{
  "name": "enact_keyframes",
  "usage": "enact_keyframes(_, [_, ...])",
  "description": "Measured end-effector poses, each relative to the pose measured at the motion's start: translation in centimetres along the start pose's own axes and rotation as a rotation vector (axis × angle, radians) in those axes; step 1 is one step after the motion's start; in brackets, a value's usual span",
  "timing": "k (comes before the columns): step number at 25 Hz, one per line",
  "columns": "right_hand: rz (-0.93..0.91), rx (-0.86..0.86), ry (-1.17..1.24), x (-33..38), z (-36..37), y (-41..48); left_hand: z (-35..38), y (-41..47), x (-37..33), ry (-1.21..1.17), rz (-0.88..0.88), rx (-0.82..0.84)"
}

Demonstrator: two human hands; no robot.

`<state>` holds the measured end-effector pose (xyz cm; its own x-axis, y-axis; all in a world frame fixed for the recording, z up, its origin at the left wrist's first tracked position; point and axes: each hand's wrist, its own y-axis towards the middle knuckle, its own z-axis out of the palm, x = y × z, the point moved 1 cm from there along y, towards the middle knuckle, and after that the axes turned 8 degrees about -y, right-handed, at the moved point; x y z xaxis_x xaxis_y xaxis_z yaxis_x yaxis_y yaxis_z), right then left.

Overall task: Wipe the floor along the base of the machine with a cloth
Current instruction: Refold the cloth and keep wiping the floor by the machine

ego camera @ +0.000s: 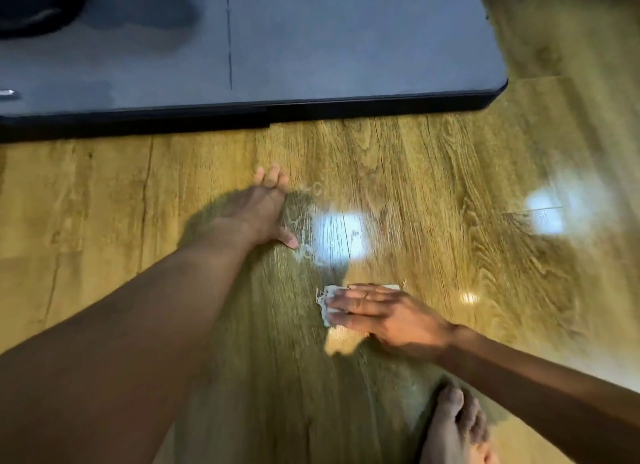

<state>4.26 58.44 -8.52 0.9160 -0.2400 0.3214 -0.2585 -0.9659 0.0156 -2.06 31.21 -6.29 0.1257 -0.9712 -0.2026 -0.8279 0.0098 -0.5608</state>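
Most of the cloth [325,292] is hidden under the right hand [384,313]. The machine [311,41] is cut off by the top edge. A foot [453,429] is cut off below.

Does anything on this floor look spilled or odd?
Yes. A whitish, streaky smear marks the floor beside the left hand, away from the cloth under the right hand. The cloth's edge looks frayed.

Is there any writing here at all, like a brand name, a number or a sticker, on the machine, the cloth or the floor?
No text can be read in this view.
The grey machine base has only a thin dark seam line and no label.
The cloth under the right hand is plain.
The wooden floor shows only grain and glare.
The small shiny thing on the base's left is too blurred to tell.
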Motion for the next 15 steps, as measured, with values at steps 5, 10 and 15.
enact_keyframes(5, [0.438,-0.041,0.05,-4.6,-2.5,4.2,-0.3,-0.3,-0.8,-0.029,-0.007,-0.015])
enact_keyframes(10, [0.123,-0.069,0.065,3.2,1.2,-0.8,-0.8,-1.5,0.9,-0.135,-0.086,0.075])
enact_keyframes(15, [-0.034,0.073,0.049,-0.7,0.2,2.8,1.0,-2.7,2.7,0.008,-0.136,0.104])
